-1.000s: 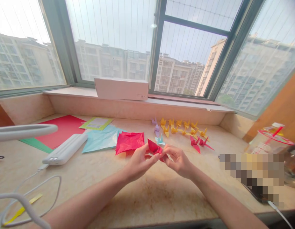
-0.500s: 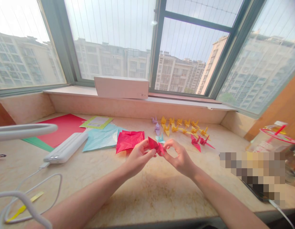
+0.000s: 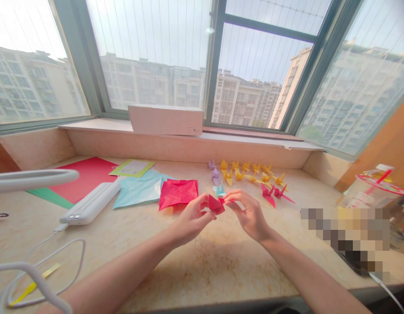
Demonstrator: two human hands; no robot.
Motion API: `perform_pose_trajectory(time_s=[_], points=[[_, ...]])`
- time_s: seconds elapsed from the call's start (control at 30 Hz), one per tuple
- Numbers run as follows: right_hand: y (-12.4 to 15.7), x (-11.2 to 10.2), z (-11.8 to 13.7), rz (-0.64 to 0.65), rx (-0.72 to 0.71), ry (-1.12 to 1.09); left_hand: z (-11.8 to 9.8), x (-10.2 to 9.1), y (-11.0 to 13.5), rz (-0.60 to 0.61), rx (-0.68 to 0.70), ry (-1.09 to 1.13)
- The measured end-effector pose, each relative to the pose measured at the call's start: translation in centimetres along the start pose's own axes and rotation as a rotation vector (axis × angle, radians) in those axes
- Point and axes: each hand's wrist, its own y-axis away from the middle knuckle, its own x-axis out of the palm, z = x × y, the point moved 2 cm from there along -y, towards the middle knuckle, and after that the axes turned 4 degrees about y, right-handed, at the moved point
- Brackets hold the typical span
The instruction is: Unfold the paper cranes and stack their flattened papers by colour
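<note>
A small red folded paper piece is pinched between both hands just above the stone counter. My left hand grips its left side with thumb and fingers closed. My right hand pinches its right tip, fingers curled. Just behind it stands a light blue paper crane. A crumpled red paper sheet lies to the left of my hands.
Several yellow cranes, purple cranes and two red cranes stand behind. A white power bank with cable, blue paper, red sheet lie left. A white box sits on the sill; a plastic cup at right.
Both hands moved slightly away from me with the red piece. The right fingers shifted from under the piece to pinching its right tip.
</note>
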Motion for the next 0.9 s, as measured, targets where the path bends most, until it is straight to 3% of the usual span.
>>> perform_pose_trajectory(time_s=[0.33, 0.5, 0.6, 0.77, 0.9], points=[[-0.1, 0.3, -0.7, -0.011, 0.341, -0.368, 0.4, -0.3, 0.3, 0.189, -0.045, 0.344], [-0.1, 0.3, -0.9, 0.056, 0.384, -0.564, 0.5, -0.2, 0.3, 0.19, -0.056, 0.508], [-0.1, 0.0, -1.0, 0.045, 0.328, -0.433, 0.7, -0.3, 0.1, 0.102, -0.079, 0.454], [-0.2, -0.5, -0.2, 0.09, 0.141, 0.015, 1.3, -0.8, -0.5, -0.09, -0.062, 0.217], [-0.1, -0.1, 0.2, 0.193, 0.013, 0.189, 1.7, -0.7, -0.5, -0.122, -0.079, 0.035]])
